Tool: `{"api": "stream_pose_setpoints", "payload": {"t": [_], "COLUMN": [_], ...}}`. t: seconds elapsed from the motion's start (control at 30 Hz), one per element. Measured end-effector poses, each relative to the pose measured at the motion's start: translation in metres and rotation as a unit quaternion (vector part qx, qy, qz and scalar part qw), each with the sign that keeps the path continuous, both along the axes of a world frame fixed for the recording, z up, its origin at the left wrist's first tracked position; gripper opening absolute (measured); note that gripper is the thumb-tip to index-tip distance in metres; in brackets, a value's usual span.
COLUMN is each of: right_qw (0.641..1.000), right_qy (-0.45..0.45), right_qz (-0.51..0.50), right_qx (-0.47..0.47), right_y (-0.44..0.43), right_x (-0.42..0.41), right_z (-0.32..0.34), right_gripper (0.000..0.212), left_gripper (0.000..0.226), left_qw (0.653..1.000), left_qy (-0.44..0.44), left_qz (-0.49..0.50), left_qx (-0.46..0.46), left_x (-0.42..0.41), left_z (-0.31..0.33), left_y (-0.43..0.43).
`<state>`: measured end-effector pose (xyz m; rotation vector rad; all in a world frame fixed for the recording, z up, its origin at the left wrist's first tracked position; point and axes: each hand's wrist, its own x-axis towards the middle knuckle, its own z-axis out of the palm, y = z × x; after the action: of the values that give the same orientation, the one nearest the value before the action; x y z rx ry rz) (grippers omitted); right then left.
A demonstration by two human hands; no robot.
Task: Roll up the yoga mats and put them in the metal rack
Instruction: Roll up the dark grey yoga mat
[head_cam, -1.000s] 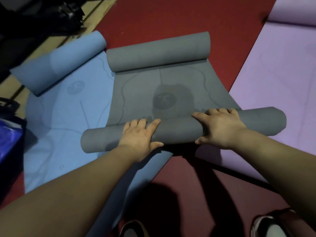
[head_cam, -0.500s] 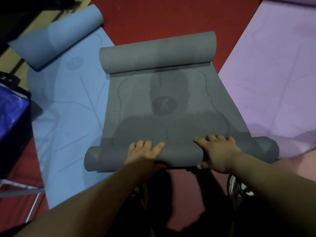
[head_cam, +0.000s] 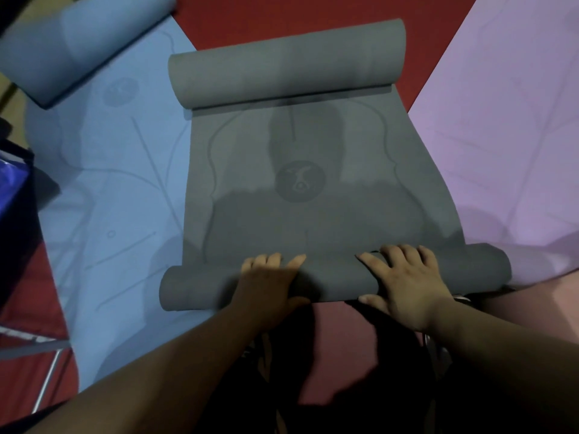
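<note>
A grey yoga mat (head_cam: 313,145) lies on the red floor in front of me, with a round logo at its middle. Its far end is curled into a thick roll (head_cam: 285,64). Its near end forms a thinner roll (head_cam: 332,277) that lies across my view. My left hand (head_cam: 269,286) and my right hand (head_cam: 404,286) both press on this near roll, fingers over the top and thumbs on the near side. The hands are about a hand's width apart.
A blue mat (head_cam: 119,195) lies partly under the grey one at left, its far end rolled (head_cam: 78,42). A purple mat (head_cam: 501,126) lies flat at right. A dark blue bag (head_cam: 12,189) and thin metal bars (head_cam: 47,368) stand at the left edge.
The near roll has come back toward me under my hands, and more flat grey mat shows between it and the logo. My view has shifted closer over the mat.
</note>
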<state>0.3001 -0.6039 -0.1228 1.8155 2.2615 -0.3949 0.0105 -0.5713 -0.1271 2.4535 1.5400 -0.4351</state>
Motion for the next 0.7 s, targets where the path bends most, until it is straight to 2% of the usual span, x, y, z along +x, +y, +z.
{"api": "stream_pose_setpoints", "payload": {"t": [0.13,0.23,0.4,0.5,0.57,0.7], "right_qw": [0.998,0.997,0.999,1.000,1.000,0.999], "right_qy": [-0.019,-0.032,-0.018,-0.007,-0.011,-0.023], "right_qz": [0.004,0.015,0.028,0.015,0.008,-0.003], "right_qx": [-0.060,-0.074,-0.017,0.022,0.018,-0.041], "right_y": [0.013,0.020,0.018,0.011,0.009,0.018], "right_x": [0.003,0.004,0.002,-0.004,-0.006,-0.004], "right_z": [0.000,0.004,0.004,0.007,0.003,0.003], "right_gripper": [0.089,0.096,0.085,0.079,0.080,0.086], "left_gripper": [0.078,0.075,0.072,0.077,0.081,0.081], "left_qw": [0.997,0.996,0.996,0.998,0.998,0.998], "left_qy": [-0.043,-0.054,-0.056,-0.045,-0.034,-0.039], "left_qz": [0.006,0.018,0.035,0.050,0.052,0.055], "left_qx": [0.069,0.072,0.051,0.007,-0.018,0.002], "left_x": [-0.003,-0.005,-0.009,-0.013,-0.012,-0.008], "left_z": [-0.011,-0.012,-0.014,-0.009,-0.005,-0.003], "left_y": [-0.016,-0.022,-0.008,0.002,0.004,0.002]}}
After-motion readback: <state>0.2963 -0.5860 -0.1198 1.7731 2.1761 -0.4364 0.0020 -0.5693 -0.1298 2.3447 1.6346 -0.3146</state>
